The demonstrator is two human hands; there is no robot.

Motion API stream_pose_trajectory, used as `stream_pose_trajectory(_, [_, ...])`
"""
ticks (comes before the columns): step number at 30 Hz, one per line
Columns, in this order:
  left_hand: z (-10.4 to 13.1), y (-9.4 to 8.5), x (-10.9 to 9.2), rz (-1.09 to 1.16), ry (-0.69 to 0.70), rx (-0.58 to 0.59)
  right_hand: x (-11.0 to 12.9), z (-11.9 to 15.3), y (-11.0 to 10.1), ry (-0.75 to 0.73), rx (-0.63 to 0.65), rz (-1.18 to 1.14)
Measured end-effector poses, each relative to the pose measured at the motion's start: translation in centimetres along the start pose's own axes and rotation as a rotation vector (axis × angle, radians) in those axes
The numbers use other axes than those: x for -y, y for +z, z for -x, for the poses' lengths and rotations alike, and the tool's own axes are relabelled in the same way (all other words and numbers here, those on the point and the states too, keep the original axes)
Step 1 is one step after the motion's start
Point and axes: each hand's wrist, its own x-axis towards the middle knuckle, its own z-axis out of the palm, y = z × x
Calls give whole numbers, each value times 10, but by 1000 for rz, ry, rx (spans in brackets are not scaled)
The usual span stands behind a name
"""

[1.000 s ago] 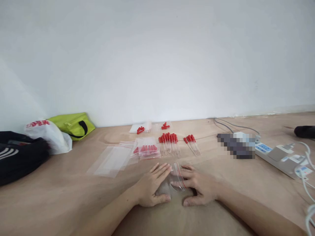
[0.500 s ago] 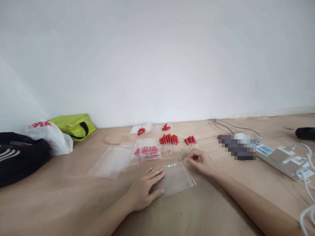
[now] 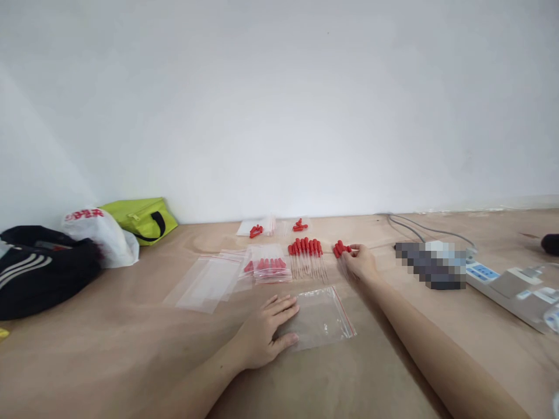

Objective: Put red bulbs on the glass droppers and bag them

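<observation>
My left hand (image 3: 273, 329) lies with fingers apart on the left part of a clear zip bag (image 3: 325, 319), whose red-edged end points right. Beyond the bag, my right hand (image 3: 361, 262) has its fingers closed at a small bunch of red-topped droppers (image 3: 340, 248); its fingertips touch the bunch's right side. Just left of it, a larger row of red-topped droppers (image 3: 305, 247) lies side by side. Filled bags of droppers (image 3: 269, 269) are stacked further left, beside flat clear bags (image 3: 203, 282).
Small bags with red bulbs (image 3: 255, 231) rest near the wall. At left are a black bag (image 3: 52, 279), a white plastic bag (image 3: 102, 235) and a lime-green bag (image 3: 140, 218). A power strip (image 3: 502, 288) with cables and a pixelated object (image 3: 430, 265) occupy the right.
My right hand has moved from the clear bag's far corner up to the small dropper bunch. The left hand stays on the bag. The view has shifted slightly.
</observation>
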Motion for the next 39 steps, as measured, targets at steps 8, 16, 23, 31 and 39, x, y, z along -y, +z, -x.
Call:
stream_pose_trajectory(8, [-1, -4, -6, 7, -35, 2, 1, 44, -11, -111, 124, -401])
stream_pose_trajectory(16, [0, 0, -2, 37, -11, -47, 2, 95, -29, -54, 225, -628])
stream_pose_trajectory(23, [1, 2, 1, 49, -13, -58, 8, 96, -36, -57, 121, -571])
stream_pose_trajectory(31, [2, -2, -6, 40, -49, -51, 2, 92, -39, -80, 128, -523])
stream_pose_trajectory(39, [1, 2, 1, 30, -22, -41, 12, 102, -36, -10, 267, -634])
